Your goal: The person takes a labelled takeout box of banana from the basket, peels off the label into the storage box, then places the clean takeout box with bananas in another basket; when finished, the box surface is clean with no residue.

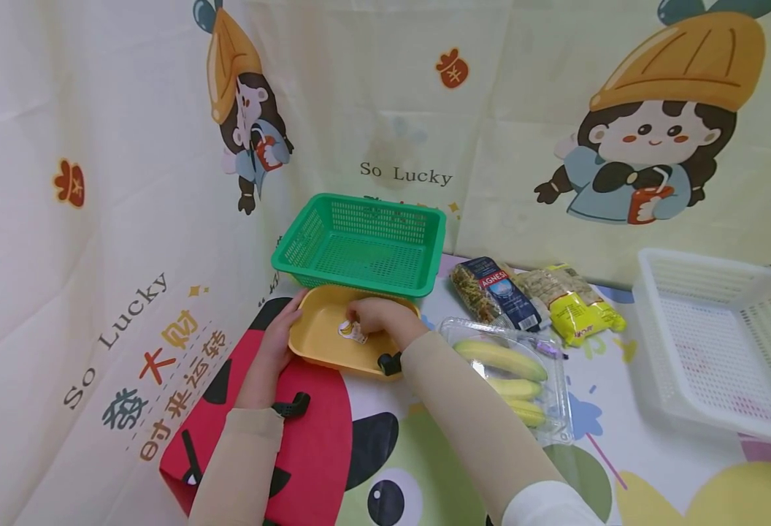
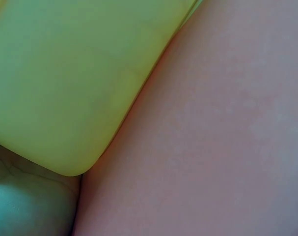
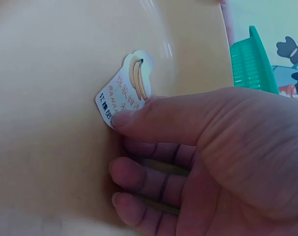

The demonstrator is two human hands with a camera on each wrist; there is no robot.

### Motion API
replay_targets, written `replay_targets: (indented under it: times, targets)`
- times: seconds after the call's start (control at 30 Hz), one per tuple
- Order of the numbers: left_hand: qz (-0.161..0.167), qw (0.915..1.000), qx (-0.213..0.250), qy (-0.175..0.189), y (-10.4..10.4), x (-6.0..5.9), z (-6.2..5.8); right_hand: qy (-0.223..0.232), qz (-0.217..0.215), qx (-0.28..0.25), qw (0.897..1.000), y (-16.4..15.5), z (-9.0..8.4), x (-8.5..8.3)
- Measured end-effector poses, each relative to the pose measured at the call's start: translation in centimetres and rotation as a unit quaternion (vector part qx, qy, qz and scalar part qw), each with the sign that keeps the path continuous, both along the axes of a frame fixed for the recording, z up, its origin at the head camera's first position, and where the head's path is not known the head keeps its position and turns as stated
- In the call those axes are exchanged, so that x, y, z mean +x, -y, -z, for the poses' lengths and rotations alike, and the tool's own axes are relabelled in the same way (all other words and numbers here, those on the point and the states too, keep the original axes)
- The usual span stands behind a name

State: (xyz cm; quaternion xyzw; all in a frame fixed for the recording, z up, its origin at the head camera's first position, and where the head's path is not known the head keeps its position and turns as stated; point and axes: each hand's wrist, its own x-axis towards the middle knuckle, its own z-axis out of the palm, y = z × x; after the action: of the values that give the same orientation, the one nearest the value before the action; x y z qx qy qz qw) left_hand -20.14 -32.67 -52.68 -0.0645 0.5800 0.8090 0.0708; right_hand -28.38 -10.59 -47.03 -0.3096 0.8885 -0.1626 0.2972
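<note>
A yellow plastic basin stands in front of the green basket in the head view. My left hand grips its left side at the rim; in the left wrist view the basin's corner lies against the palm. Inside the basin, my right hand pinches a small cut-out label between thumb and forefinger. Printed bananas and the word BANANA show on the label, its lower edge covered by the thumb. The other right fingers curl beneath, close to the basin's floor.
Behind the basin is a green perforated basket. To the right lies a clear plastic box holding bananas. Beyond it are an AGNESI pasta bag and a yellow-labelled bag. A white basket stands far right.
</note>
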Motion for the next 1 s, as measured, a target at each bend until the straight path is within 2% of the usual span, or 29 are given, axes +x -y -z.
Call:
replay_targets:
  times: [0.23, 0.47, 0.57, 0.63, 0.77, 0.83, 1.0]
  targets:
    - [-0.003, 1.0000, -0.008, -0.001, -0.2, -0.1, 0.1, -0.022, -0.001, 0.021, 1.000, -0.4, -0.1, -0.1]
    - [0.001, 0.9998, -0.018, -0.001, -0.4, -0.3, 0.3, -0.013, 0.010, 0.036, 0.999, -0.7, 0.0, -0.1]
    - [0.001, 0.9999, -0.011, 0.002, -0.5, -0.3, 0.3, -0.022, 0.001, 0.050, 0.999, -0.8, -0.2, 0.0]
    - [0.002, 1.0000, -0.009, 0.001, -0.4, -0.3, 0.3, -0.038, -0.024, 0.061, 0.997, -0.9, -0.5, 0.2]
    - [-0.001, 1.0000, -0.004, -0.004, -0.4, -0.1, 0.2, -0.033, -0.058, 0.064, 0.996, -1.1, -1.7, 0.8]
    - [-0.006, 1.0000, -0.002, -0.006, -0.3, -0.1, 0.1, -0.011, -0.063, 0.057, 0.996, -1.4, -2.6, 1.2]
    - [-0.017, 0.9998, -0.004, -0.009, -0.2, 0.1, -0.1, 0.028, -0.075, 0.012, 0.997, -3.0, -5.1, 1.9]
